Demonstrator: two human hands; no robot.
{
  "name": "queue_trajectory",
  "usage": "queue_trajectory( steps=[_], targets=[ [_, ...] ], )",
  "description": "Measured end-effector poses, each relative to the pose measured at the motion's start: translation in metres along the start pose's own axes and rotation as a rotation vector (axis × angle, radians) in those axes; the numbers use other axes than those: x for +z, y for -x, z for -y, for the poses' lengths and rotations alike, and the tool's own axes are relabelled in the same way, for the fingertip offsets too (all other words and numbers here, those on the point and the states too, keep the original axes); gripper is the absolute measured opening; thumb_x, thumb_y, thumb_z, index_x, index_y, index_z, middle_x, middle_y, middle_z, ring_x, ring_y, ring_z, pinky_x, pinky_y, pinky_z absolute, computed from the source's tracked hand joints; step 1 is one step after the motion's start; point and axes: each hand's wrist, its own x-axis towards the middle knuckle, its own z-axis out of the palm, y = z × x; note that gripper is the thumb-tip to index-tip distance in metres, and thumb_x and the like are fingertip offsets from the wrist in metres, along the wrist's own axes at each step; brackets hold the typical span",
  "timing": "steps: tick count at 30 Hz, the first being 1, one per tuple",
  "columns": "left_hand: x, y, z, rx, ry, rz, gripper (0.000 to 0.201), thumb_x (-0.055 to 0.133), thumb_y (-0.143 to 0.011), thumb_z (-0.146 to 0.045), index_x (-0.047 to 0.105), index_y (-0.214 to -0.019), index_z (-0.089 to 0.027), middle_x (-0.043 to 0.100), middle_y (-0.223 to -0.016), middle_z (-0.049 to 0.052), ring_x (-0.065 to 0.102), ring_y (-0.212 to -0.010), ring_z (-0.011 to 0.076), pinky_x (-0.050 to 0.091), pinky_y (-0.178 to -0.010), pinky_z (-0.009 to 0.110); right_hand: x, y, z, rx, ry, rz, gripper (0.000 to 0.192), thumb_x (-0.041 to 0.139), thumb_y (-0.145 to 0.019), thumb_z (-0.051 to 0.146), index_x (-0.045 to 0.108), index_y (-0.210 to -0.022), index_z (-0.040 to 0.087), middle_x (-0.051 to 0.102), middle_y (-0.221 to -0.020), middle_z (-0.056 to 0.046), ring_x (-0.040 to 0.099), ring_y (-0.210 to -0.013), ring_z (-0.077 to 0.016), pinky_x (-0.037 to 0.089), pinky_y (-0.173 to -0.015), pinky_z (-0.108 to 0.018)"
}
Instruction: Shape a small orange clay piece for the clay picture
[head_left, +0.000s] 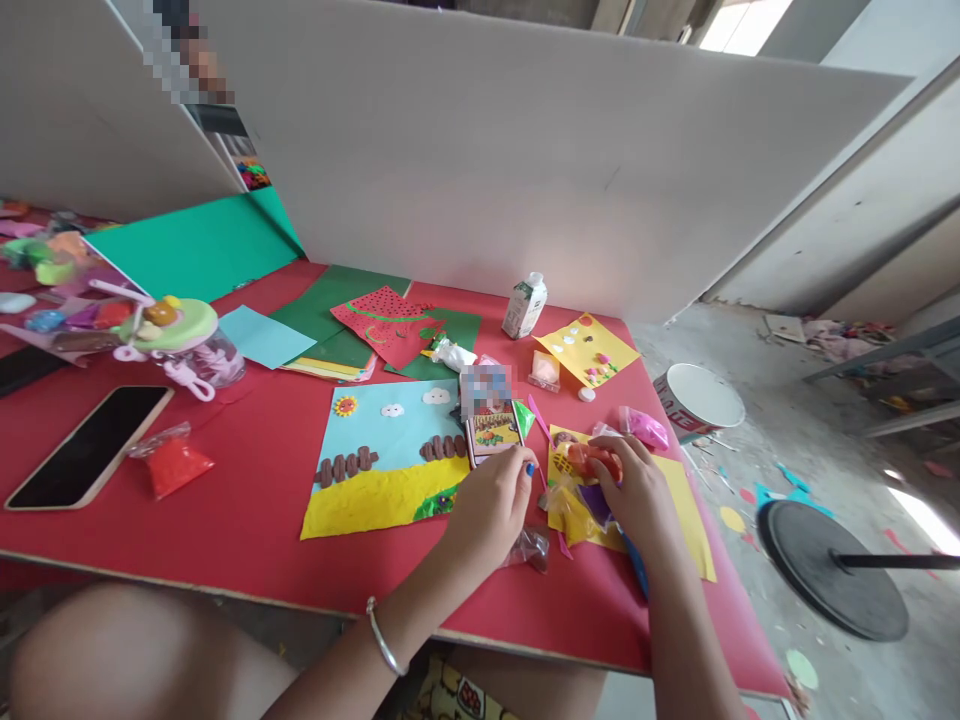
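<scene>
Head | left hand (491, 500) pinching phone (491, 425) | right hand (634, 490) gripping orange clay (592, 458) | no legible writing

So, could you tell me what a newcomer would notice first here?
Probably the clay picture of sky, fence and yellow ground, lying mid-table on the red table. Just right of it, the left hand and right hand work over a yellow sheet, the right hand's fingers at an orange clay packet.
</scene>
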Motion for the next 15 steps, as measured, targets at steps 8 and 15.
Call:
queue_trajectory(
  steps=[8, 15],
  targets=[
    [0.016, -0.005, 0.003, 0.033, -0.005, 0.029, 0.027, 0.032, -0.088, -0.005, 0.053, -0.098, -0.02, 0.065, -0.096, 0.006, 0.062, -0.095, 0.019, 0.05, -0.08, 0.032, -0.001, 0.006, 0.013, 0.015, -0.039, -0.067, 0.026, 0.045, -0.085, 0.033, 0.064, -0.098, 0.02, 0.068, -0.103, -0.011, 0.062, -0.096, -0.0275, 0.05, -0.08, -0.042],
    [0.008, 0.003, 0.003, -0.123, 0.111, -0.025, 0.029, 0.03, -0.095, -0.017, 0.05, -0.115, -0.02, 0.063, -0.075, 0.001, 0.062, -0.066, 0.0149, 0.049, -0.061, 0.026, -0.017, 0.012, 0.032, 0.027, -0.186, -0.055, 0.031, 0.048, -0.084, 0.041, 0.066, -0.1, 0.022, 0.067, -0.109, -0.011, 0.06, -0.105, -0.0294, 0.048, -0.089, -0.045]
  ],
)
